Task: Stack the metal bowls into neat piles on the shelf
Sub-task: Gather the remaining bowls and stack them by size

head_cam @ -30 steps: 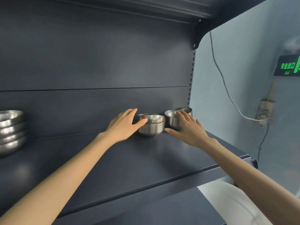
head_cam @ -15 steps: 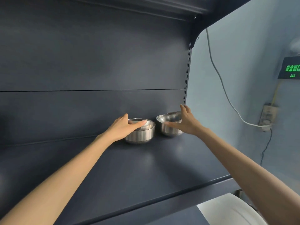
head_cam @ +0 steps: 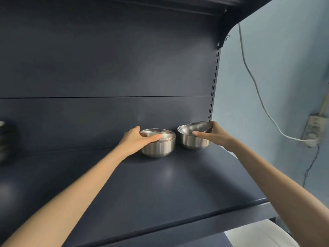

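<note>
The step in hand is seating a bowl. Just left of the slotted upright post (head_cam: pixel 213 86) at the back of the unit, the right hand (head_cam: pixel 216 137) grips a shiny round steel bowl (head_cam: pixel 195 126) that sits tilted inside a deeper round steel bowl (head_cam: pixel 193 144), thumb on the near rim and fingers curled round the far side. A little further left of the post, the left hand (head_cam: pixel 136 140) clasps the rim of a nested pile of round brushed-steel bowls (head_cam: pixel 160 148), thumb laid across the top.

To my eye, the next move calls for either levelling the tilted one until it drops flush, or lifting it clear and carrying it over to the nested pile (I can't say which is meant). Both piles would then want squaring up.

The dark blue-grey metal shelf (head_cam: pixel 160 189) is smooth and faintly glossy, so bowls will slide easily. Far left of the post, at the edge of sight, stands a dim stack of bowls (head_cam: pixel 4 139). Right of the post is a pale blue wall (head_cam: pixel 284 59), with a white cable (head_cam: pixel 255 86) drooping to a wall socket (head_cam: pixel 314 128).
</note>
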`<state>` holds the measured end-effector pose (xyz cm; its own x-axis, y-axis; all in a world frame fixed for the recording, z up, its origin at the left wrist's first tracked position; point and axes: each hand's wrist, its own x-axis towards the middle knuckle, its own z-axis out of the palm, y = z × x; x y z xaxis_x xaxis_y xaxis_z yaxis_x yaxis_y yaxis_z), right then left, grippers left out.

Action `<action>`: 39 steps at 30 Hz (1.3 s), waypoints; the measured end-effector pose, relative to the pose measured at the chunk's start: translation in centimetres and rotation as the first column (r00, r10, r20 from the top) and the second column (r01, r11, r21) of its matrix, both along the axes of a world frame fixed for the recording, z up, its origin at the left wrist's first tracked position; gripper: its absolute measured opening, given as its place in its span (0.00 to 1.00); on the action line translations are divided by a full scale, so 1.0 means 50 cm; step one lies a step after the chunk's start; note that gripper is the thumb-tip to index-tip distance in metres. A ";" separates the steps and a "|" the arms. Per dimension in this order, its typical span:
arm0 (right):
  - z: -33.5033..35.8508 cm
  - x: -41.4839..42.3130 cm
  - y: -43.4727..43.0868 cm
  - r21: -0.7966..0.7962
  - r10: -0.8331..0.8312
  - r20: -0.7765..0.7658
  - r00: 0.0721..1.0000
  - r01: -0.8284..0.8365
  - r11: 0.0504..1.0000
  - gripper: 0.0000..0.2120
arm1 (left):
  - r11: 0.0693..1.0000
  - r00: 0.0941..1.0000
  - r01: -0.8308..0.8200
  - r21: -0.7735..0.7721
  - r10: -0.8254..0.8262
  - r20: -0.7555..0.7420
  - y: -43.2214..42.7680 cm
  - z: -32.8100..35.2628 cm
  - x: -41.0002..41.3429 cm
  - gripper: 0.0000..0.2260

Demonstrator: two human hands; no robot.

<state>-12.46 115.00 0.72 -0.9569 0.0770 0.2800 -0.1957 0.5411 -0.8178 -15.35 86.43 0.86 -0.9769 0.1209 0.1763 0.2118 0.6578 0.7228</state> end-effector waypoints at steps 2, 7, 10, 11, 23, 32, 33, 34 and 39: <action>0.002 0.005 -0.003 -0.017 0.041 -0.048 0.998 -0.042 0.999 0.08 | 1.000 0.999 0.018 0.020 -0.017 -0.035 -0.002 -0.002 0.000 0.39; 0.004 0.015 -0.009 -0.039 0.042 -0.099 0.994 -0.046 0.998 0.11 | 0.994 0.999 0.050 0.094 -0.050 -0.002 -0.004 0.000 -0.002 0.48; 0.006 0.016 -0.007 -0.023 0.057 -0.074 0.996 -0.058 0.998 0.12 | 0.997 0.997 0.036 0.069 -0.040 0.062 0.003 -0.003 -0.008 0.51; 0.008 0.019 -0.010 -0.016 0.067 -0.061 0.996 -0.068 0.998 0.11 | 0.997 0.997 0.038 0.068 -0.042 0.063 0.007 -0.005 -0.006 0.51; -0.028 -0.023 0.007 -0.078 -0.096 -0.112 0.989 0.087 0.993 0.21 | 0.989 0.999 0.029 0.143 -0.026 -0.023 0.006 -0.013 -0.009 0.43; -0.030 -0.027 -0.001 -0.069 -0.135 -0.102 0.986 0.128 0.989 0.20 | 0.977 0.992 0.100 0.190 -0.111 0.052 0.020 -0.016 -0.010 0.53; -0.032 -0.030 0.000 -0.071 -0.141 -0.080 0.987 0.136 0.988 0.21 | 0.978 0.994 0.094 0.188 -0.103 0.040 0.021 -0.017 -0.011 0.53; -0.031 -0.028 -0.002 -0.069 -0.125 -0.055 0.991 0.121 0.990 0.26 | 0.978 0.995 0.087 0.190 -0.094 0.029 0.021 -0.018 -0.012 0.53; -0.009 -0.016 -0.009 0.022 -0.073 0.020 0.997 0.073 0.997 0.33 | 0.977 0.996 0.090 0.194 -0.088 -0.018 0.011 -0.019 -0.014 0.49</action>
